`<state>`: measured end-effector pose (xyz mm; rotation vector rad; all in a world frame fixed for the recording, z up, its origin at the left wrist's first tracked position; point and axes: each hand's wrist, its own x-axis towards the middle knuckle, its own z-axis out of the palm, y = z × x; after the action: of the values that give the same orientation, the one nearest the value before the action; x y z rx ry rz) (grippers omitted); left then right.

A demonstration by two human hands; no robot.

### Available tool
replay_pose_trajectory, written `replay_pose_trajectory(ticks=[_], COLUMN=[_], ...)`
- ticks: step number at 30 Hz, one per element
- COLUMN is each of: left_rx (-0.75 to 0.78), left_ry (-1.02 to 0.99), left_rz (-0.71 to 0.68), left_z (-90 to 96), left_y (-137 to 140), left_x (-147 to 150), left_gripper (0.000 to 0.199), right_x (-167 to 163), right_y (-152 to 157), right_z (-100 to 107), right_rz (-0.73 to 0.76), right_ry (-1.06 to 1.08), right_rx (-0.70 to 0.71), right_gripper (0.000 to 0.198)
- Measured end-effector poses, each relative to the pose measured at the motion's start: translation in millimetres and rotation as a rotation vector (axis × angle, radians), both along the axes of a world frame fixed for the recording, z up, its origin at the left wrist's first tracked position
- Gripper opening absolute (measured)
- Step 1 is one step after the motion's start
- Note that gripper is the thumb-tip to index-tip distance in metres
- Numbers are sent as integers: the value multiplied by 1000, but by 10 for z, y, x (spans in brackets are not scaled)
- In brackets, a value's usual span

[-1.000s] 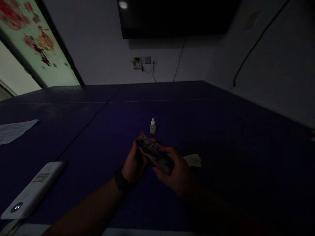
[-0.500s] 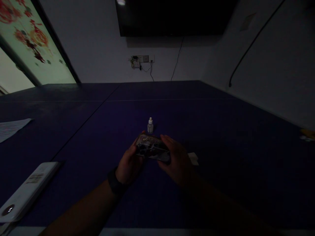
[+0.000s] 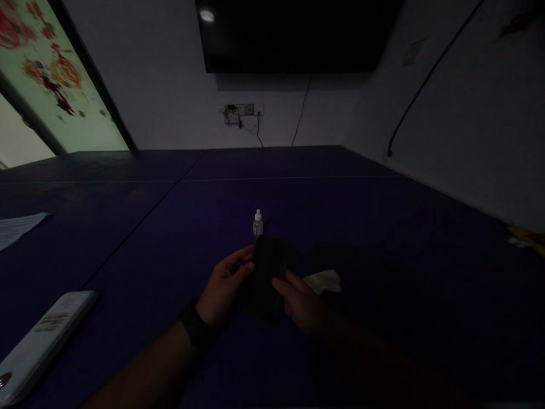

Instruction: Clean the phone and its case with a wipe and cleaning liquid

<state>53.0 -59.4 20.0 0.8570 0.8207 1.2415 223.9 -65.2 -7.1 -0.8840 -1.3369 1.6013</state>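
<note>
Between my hands is a smartphone [image 3: 269, 267], held upright with its dark face toward me. My left hand [image 3: 220, 288] pinches its left edge between thumb and fingers, and a dark watch [image 3: 195, 322] sits on that wrist. Around the phone's right edge, my right hand [image 3: 303, 301] is closed, its thumb lying on the front. A small white-capped dropper bottle [image 3: 258, 226] stands on the blue table [image 3: 204, 216] just beyond the phone. A crumpled pale tissue or cloth [image 3: 327, 280] lies beside my right hand, partly covered by it.
At the left of the table lie a long white device [image 3: 49, 329] and a printed sheet [image 3: 19, 228]. Something yellow [image 3: 528, 236] rests by the right edge. A wall screen [image 3: 293, 34] and sockets [image 3: 242, 111] with cables are behind the table.
The smartphone has turned from sideways, patterned back showing, to upright with its dark face showing. Both hands have shifted their grip along its edges. The view has tilted slightly up.
</note>
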Motion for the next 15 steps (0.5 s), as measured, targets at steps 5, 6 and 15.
replay_pose_trajectory(ticks=[5, 6, 15], left_rx=[-138, -144, -29], left_ry=[58, 86, 276], left_rz=[53, 78, 37], left_z=[-85, -99, -141], left_y=[-19, -24, 68], left_x=[7, 1, -69], left_gripper=[46, 45, 34], right_x=[17, 35, 96], right_y=[185, 214, 281], right_z=[-69, -67, 13], right_rz=[-323, -343, -121], right_ry=[-184, -218, -343], right_rx=[-100, -79, 210], right_gripper=[39, 37, 35])
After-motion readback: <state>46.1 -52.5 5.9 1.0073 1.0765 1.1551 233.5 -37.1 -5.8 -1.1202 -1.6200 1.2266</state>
